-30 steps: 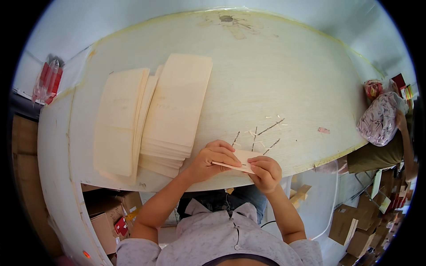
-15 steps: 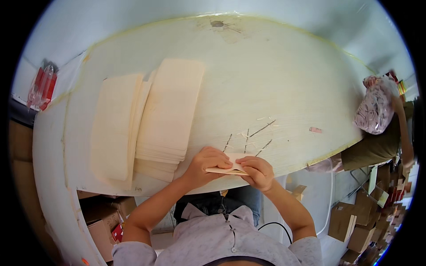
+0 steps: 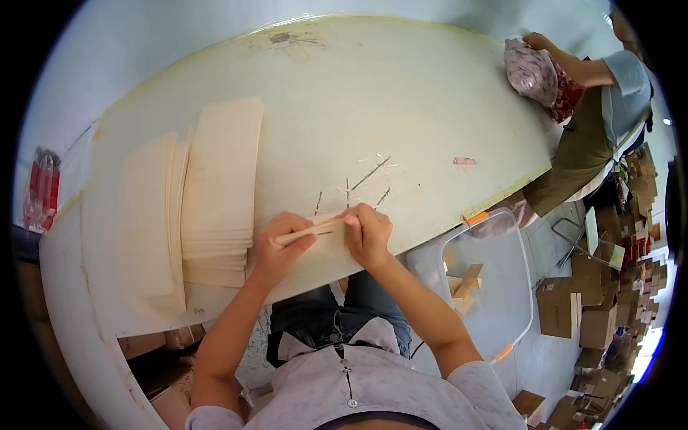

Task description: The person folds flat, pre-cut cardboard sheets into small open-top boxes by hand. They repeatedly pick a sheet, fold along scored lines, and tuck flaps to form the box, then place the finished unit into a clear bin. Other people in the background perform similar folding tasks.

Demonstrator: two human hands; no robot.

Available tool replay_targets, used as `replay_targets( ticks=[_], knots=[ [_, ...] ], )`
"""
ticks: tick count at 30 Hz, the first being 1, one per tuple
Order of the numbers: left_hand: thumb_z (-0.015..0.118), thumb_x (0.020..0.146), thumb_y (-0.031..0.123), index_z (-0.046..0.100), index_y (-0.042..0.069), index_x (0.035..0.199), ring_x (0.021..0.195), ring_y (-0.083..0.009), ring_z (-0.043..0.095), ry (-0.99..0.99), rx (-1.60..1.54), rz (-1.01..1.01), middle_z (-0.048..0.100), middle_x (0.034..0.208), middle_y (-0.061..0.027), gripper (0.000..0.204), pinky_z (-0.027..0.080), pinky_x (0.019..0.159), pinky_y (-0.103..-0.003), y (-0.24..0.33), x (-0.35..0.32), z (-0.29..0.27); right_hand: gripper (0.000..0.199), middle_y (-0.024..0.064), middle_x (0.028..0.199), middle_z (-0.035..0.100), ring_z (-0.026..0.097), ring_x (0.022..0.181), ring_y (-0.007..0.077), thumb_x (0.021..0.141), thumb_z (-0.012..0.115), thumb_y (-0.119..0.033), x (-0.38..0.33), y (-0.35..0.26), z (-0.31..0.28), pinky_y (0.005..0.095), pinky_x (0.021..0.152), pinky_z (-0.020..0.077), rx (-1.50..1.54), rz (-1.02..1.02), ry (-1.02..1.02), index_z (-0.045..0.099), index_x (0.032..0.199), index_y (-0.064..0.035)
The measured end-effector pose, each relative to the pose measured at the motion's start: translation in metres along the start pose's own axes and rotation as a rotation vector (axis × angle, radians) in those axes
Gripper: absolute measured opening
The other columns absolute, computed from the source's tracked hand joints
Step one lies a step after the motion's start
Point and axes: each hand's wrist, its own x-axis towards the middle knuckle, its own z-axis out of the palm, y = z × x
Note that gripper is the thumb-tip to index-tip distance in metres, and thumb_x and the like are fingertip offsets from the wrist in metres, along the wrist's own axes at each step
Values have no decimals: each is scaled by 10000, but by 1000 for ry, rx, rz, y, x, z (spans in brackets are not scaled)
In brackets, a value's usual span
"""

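Observation:
Both of my hands are closed on a cream paperboard piece [image 3: 326, 225] just above the table's near edge. My left hand [image 3: 281, 247] grips its left end, thumb along the near side. My right hand [image 3: 369, 235] pinches its right end. The piece is tilted and looks narrow and folded, with some of it hidden by my fingers. To the left lie two stacks of flat cream paperboard pieces, a taller fanned stack [image 3: 223, 172] and a flatter stack [image 3: 147, 222]. Dark marks [image 3: 370, 174] and thin pale scraps [image 3: 364, 183] are on the table beyond my hands.
A small pink piece [image 3: 464, 161] lies on the pale table [image 3: 401, 93]. Below its right edge stands a clear plastic bin [image 3: 527, 258] with small cream boxes [image 3: 467, 287]. At the far right another person [image 3: 609, 122] handles a plastic-wrapped bundle [image 3: 532, 72]. Cardboard cartons [image 3: 555, 308] crowd the floor.
The view has swung right, showing more of the bin and the other person. In my hands the paperboard piece has turned from lying flat to tilted, and my right hand has moved over its end.

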Motion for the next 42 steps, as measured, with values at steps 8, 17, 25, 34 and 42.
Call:
replay_targets(
  ticks=[8, 17, 25, 34, 42],
  knots=[
    [667, 818, 81, 641, 20, 883, 792, -82, 558, 13, -64, -75, 633, 839, -16, 93, 437, 712, -222, 2, -6, 0, 233, 177, 1080, 555, 537, 1008, 290, 845, 510, -13, -101, 27, -91, 377, 895, 408, -111, 167, 353, 447, 1069, -9],
    [671, 821, 134, 635, 15, 972, 865, -82, 550, -50, -198, -33, 624, 934, -10, 195, 431, 778, -222, -2, -6, 3, 747, 179, 1242, 475, 422, 1205, 342, 688, 754, -335, -374, 156, -244, 432, 980, 364, -1099, 1329, -292, 384, 1273, -51],
    [671, 834, 178, 635, 12, 993, 849, -71, 546, -55, -279, -106, 621, 917, -3, 233, 437, 742, -225, -2, -7, 1, 754, 112, 1243, 497, 502, 1146, 280, 684, 770, -383, -389, 174, -243, 462, 954, 396, -1130, 1419, -576, 400, 1279, -104],
    [667, 832, 168, 642, 24, 988, 797, -59, 539, -52, -217, -101, 623, 868, 15, 214, 430, 706, -215, 3, -7, 3, 490, 103, 1049, 609, 615, 944, 298, 723, 732, -330, -381, 158, -203, 416, 825, 467, -1174, 1008, -876, 501, 1068, -68],
    [669, 834, 163, 656, 23, 881, 748, -44, 518, -37, -136, -85, 599, 805, 33, 149, 409, 665, -201, -1, -6, 4, 282, 146, 955, 620, 624, 879, 330, 783, 663, -224, -382, 145, -118, 441, 726, 498, -815, 741, -805, 522, 982, -84]
  ],
)
